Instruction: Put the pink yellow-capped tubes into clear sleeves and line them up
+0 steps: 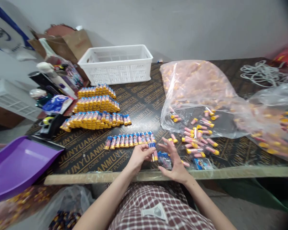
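Between the thumb and fingers of my left hand (141, 156) is a small tube (154, 154) with a blue top and a yellow end. My right hand (174, 163) is just to its right, fingers spread and nothing seen in them. Beneath and between the hands lies a small pile of blue wrappers (164, 159), partly hidden. A row of blue-and-yellow wrapped tubes (130, 139) lies beyond my left hand. Farther left, more wrapped tubes are stacked in several tiers (96, 120). Loose pink tubes with yellow caps (198, 140) are scattered right of my right hand.
A white plastic basket (120, 67) stands at the back. A large clear bag (196, 80) of pink tubes covers the back right, near a coiled white cord (261, 74). At left is a purple dustpan (21, 166). The table's front edge (98, 177) runs before me.
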Motion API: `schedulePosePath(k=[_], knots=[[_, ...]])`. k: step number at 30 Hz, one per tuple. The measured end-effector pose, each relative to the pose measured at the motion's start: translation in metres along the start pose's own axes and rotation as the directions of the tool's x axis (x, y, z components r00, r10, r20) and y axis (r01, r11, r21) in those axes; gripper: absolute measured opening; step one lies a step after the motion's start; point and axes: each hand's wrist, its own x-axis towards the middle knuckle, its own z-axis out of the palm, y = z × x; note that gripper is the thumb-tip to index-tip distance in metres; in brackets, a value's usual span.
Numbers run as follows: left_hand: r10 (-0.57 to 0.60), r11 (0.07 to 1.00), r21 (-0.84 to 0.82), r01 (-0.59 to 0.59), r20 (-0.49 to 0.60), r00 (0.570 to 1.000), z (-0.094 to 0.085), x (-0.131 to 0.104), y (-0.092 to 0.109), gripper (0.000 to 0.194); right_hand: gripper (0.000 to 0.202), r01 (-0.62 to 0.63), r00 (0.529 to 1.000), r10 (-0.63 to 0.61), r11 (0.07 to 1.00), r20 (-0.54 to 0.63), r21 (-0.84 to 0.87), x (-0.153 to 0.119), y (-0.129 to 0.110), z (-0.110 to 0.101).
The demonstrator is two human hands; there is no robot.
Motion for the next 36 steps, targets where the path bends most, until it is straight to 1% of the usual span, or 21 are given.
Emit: schedulePosePath(k=[1,2,4,5,6,7,9,11,15,17,18,20,22,23,24,26,27,28,31,33,36], knots=[[0.071,0.994,0.087,-0.063,-0.092,0.993,-0.017,0.003,0.006,0.037,0.089,-0.019,1.000,0.018,0.999,-0.018,-0.029,0.001,0.001,-0.003],[0.158,0.972,0.206,-0.116,-0.198,0.967,-0.036,0.004,0.014,0.036,0.088,-0.041,0.998,0.039,0.998,-0.054,-0.044,0.001,0.004,-0.006],[0.353,0.864,0.486,-0.135,-0.392,0.849,-0.080,0.001,0.032,0.037,0.084,-0.081,0.988,0.074,0.996,-0.133,-0.048,0.001,0.012,-0.013],[0.434,0.771,0.634,-0.055,-0.461,0.774,-0.102,-0.002,0.040,0.038,0.081,-0.096,0.982,0.086,0.994,-0.169,-0.055,0.001,0.017,-0.017],[0.494,0.651,0.756,0.061,-0.483,0.723,-0.122,-0.007,0.047,0.040,0.078,-0.111,0.975,0.096,0.992,-0.199,-0.067,0.000,0.022,-0.020],[0.506,0.609,0.783,0.127,-0.507,0.698,-0.139,-0.012,0.052,0.040,0.075,-0.125,0.969,0.104,0.989,-0.223,-0.080,0.000,0.026,-0.022],[0.490,0.542,0.804,0.245,-0.539,0.685,-0.166,-0.020,0.055,0.037,0.068,-0.141,0.962,0.110,0.984,-0.251,-0.107,0.001,0.031,-0.025],[0.444,0.489,0.811,0.319,-0.547,0.710,-0.181,-0.024,0.052,0.034,0.060,-0.139,0.960,0.098,0.980,-0.263,-0.143,0.003,0.030,-0.025],[0.371,0.426,0.826,0.368,-0.531,0.762,-0.190,-0.023,0.041,0.034,0.046,-0.132,0.954,0.046,0.952,-0.297,-0.277,0.010,0.021,-0.027],[0.378,0.392,0.822,0.414,-0.554,0.742,-0.187,-0.022,0.041,0.039,0.039,-0.145,0.944,0.027,0.929,-0.330,-0.340,0.011,0.021,-0.031],[0.420,0.357,0.825,0.439,-0.561,0.713,-0.182,-0.022,0.042,0.040,0.036,-0.153,0.937,0.014,0.915,-0.350,-0.374,0.011,0.023,-0.034],[0.582,0.294,0.849,0.440,-0.524,0.622,-0.166,-0.020,0.043,0.040,0.030,-0.164,0.925,-0.024,0.876,-0.380,-0.454,0.010,0.028,-0.039],[0.724,0.289,0.908,0.304,-0.415,0.551,-0.137,-0.014,0.039,0.036,0.024,-0.167,0.934,-0.045,0.820,-0.353,-0.547,0.009,0.033,-0.040],[0.744,0.319,0.930,0.180,-0.364,0.560,-0.118,-0.010,0.034,0.033,0.023,-0.171,0.947,-0.036,0.784,-0.318,-0.597,0.009,0.035,-0.039],[0.715,0.363,0.931,0.026,-0.297,0.633,-0.098,-0.005,0.027,0.030,0.024,-0.172,0.962,-0.015,0.741,-0.272,-0.650,0.010,0.036,-0.036],[0.535,0.431,0.890,-0.150,-0.118,0.837,-0.055,0.006,0.009,0.027,0.029,-0.169,0.982,0.043,0.646,-0.185,-0.744,0.011,0.036,-0.029],[0.433,0.435,0.882,-0.180,-0.030,0.901,-0.035,0.011,-0.002,0.027,0.032,-0.167,0.985,0.071,0.603,-0.155,-0.780,0.012,0.035,-0.025],[0.358,0.432,0.882,-0.190,0.026,0.933,-0.018,0.016,-0.011,0.026,0.035,-0.164,0.986,0.095,0.570,-0.134,-0.805,0.012,0.034,-0.022],[0.232,0.382,0.910,-0.162,0.076,0.970,0.013,0.023,-0.033,0.021,0.038,-0.177,0.982,0.148,0.544,-0.114,-0.821,0.009,0.035,-0.018],[0.222,0.354,0.922,-0.160,0.084,0.972,0.019,0.024,-0.039,0.013,0.040,-0.211,0.977,0.160,0.580,-0.144,-0.787,0.004,0.036,-0.022],[0.230,0.351,0.919,-0.180,0.102,0.968,0.018,0.022,-0.040,0.008,0.038,-0.246,0.967,0.134,0.715,-0.216,-0.654,-0.002,0.035,-0.031]])
